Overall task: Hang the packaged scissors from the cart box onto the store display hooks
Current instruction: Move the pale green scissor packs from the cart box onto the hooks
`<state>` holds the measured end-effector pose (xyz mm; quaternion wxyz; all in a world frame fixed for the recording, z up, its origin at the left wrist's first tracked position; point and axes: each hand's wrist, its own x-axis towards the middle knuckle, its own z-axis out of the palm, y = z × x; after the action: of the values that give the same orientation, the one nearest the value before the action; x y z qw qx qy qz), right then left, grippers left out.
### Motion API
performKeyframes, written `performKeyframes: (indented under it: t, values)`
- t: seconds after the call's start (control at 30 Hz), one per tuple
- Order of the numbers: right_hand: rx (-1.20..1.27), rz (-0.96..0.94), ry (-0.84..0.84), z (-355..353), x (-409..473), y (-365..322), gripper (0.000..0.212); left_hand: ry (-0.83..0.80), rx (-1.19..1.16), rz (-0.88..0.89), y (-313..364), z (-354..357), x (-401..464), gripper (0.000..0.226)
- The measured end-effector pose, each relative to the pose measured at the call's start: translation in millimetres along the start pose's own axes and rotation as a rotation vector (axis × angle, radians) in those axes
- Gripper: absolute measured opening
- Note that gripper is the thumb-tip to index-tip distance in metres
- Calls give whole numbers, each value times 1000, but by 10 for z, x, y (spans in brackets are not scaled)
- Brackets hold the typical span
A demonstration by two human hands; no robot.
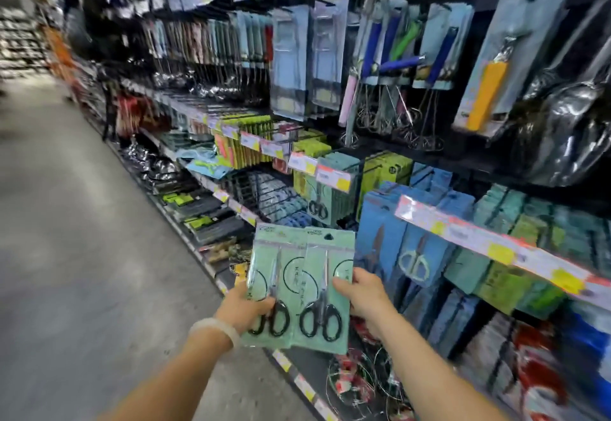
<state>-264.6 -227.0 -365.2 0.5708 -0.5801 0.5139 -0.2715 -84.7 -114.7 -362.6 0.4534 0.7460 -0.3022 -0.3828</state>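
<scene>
Two green card packs of black-handled scissors are held side by side in front of the shelving. My left hand point(243, 304) grips the left scissors pack point(271, 265) at its lower left edge, thumb across the front. My right hand point(363, 291) pinches the right scissors pack point(325, 275) at its right edge. Both packs stand upright with their hang holes at the top. A matching green scissors pack point(322, 204) hangs on a display hook just above and behind them. The cart box is out of view.
Blue and green packaged goods point(413, 242) fill the hooks to the right, behind a price-label rail point(479, 232). Whisks and utensils point(390, 66) hang higher up. The grey aisle floor point(82, 238) runs along the left. Red and white goods point(357, 384) lie on the low shelf.
</scene>
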Motion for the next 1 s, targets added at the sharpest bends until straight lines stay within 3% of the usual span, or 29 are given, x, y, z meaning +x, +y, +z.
performKeyframes:
  t: [0.17,0.37,0.67,0.8,0.87,1.0]
  values:
    - [38,-9,-6,128,752,-174,16,8,13,-28,158,-93,692,28]
    - [1,0,47,351,1425,-268,44,10,35,-38,183,-161,1248,24]
    - [-32,-9,164,611,2240,-619,11,-95,37,-64,336,-363,2256,27]
    - [-2,-17,330,712,2544,-721,51,-191,143,-12,394,-477,2763,41]
    - [31,14,380,730,2602,-722,57,-215,171,-6,490,-506,2854,55]
    - [7,53,462,864,2787,-618,58,-309,173,27,605,-569,3113,35]
